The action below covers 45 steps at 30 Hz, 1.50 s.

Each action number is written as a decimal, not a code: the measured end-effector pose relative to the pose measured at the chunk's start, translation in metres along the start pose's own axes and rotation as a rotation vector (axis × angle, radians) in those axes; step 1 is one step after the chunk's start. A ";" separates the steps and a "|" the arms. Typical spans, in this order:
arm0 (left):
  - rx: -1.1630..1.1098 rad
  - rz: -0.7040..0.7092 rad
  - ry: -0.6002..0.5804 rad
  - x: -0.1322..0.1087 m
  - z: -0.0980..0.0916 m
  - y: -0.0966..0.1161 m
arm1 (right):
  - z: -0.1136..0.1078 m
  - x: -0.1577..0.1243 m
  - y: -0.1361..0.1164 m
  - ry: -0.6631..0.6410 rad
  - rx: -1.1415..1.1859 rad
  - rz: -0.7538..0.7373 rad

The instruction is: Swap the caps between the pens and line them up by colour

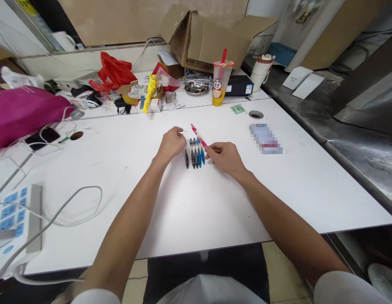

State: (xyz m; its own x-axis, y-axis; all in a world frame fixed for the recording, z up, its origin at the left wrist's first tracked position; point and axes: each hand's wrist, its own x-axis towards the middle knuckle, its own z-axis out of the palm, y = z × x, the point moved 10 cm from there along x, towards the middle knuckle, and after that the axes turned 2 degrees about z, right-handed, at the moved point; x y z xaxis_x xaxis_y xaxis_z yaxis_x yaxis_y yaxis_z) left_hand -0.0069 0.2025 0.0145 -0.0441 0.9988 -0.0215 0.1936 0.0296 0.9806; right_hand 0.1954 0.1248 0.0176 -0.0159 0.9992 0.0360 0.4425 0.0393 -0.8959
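Observation:
Several pens (194, 154), black and blue, lie side by side on the white table (196, 211) in front of me. My right hand (225, 158) pinches a red and white pen (198, 135) at its near end, right of the row, its tip pointing away and slightly up. My left hand (171, 144) rests curled at the left side of the row, its fingers closed beside the black pen; whether it grips one I cannot tell.
A drink cup with a red straw (221, 82), an open cardboard box (208, 36), a red bag (115, 71) and clutter stand at the back. A power strip (12, 215) with cables lies at the left edge. A blurred card (265, 138) lies right.

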 end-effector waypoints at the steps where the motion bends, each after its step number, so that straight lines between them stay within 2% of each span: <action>1: -0.083 0.007 -0.058 -0.009 0.003 0.007 | 0.003 -0.001 -0.002 -0.034 0.095 -0.001; 3: -0.300 -0.019 -0.218 -0.030 0.013 0.016 | 0.011 -0.003 -0.007 -0.114 0.218 -0.014; 4: -0.374 -0.025 -0.259 -0.040 0.014 0.020 | 0.015 -0.004 -0.010 -0.155 0.255 -0.020; 7: -0.485 0.024 -0.285 -0.065 0.009 0.026 | 0.032 -0.010 -0.015 -0.330 0.365 0.001; 10: -0.544 0.029 -0.285 -0.078 0.007 0.015 | 0.063 -0.027 -0.017 -0.635 0.434 0.079; 11: -0.556 0.027 -0.273 -0.080 0.007 0.010 | 0.070 -0.032 -0.018 -0.705 0.413 0.081; 12: -0.567 0.028 -0.251 -0.081 0.006 0.005 | 0.073 -0.035 -0.018 -0.721 0.361 0.058; 13: -0.577 0.032 -0.218 -0.082 0.004 0.000 | 0.072 -0.034 -0.018 -0.679 0.273 0.012; 16: -0.589 0.020 -0.115 -0.084 0.001 -0.012 | 0.054 -0.024 -0.018 -0.397 -0.081 -0.136; 18: -0.612 -0.015 -0.071 -0.087 0.001 -0.017 | 0.050 -0.023 -0.018 -0.324 -0.178 -0.176; 20: -0.632 -0.056 -0.049 -0.089 0.002 -0.020 | 0.051 -0.022 -0.019 -0.329 -0.072 -0.192; 24: -0.631 -0.100 -0.039 -0.090 0.004 -0.023 | 0.040 -0.015 -0.018 -0.228 0.211 -0.182; 29: -0.632 -0.107 -0.010 -0.090 0.003 -0.027 | 0.032 -0.009 -0.013 -0.125 0.282 -0.193; 39: -0.636 -0.129 0.021 -0.091 0.002 -0.034 | 0.030 -0.006 -0.008 -0.109 0.267 -0.177; 45: -0.629 -0.149 0.027 -0.094 0.001 -0.036 | 0.033 -0.008 -0.006 -0.128 0.222 -0.111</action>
State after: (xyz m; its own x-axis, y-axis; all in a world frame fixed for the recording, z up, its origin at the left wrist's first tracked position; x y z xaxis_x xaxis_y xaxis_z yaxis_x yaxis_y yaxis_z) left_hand -0.0088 0.1079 -0.0185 -0.0524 0.9842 -0.1692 -0.4270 0.1311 0.8947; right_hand 0.1628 0.1167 0.0078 -0.1729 0.9803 0.0954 0.2243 0.1335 -0.9653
